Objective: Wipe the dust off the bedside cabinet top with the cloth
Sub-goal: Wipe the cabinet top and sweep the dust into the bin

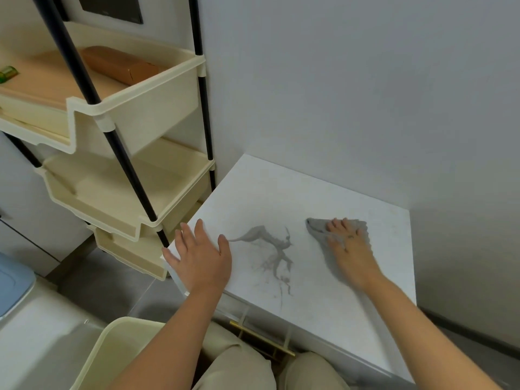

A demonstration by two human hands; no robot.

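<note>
A: Where is the cloth (323,232)?

B: Flat on the white cabinet top (323,299), right of centre. The right hand (350,250) lies palm-down on it with fingers spread, pressing rather than gripping; the grey fabric shows beyond the fingertips and along the hand's left side.

A: And the other hand?

B: The left hand (198,256) is open and flat, fingers apart, over the top's left front corner (whether it touches the surface, I cannot tell). It holds nothing. The two hands are well apart.

A: What lies between them?

B: A grey smear of dust (271,249), running from beside the left thumb toward the front edge.

A: Room to move?

B: The top's back edge meets the wall (351,94); bare surface stretches behind the cloth and toward the right edge. Left of the cabinet stands a cream tiered rack (126,198), just beside the edge.
</note>
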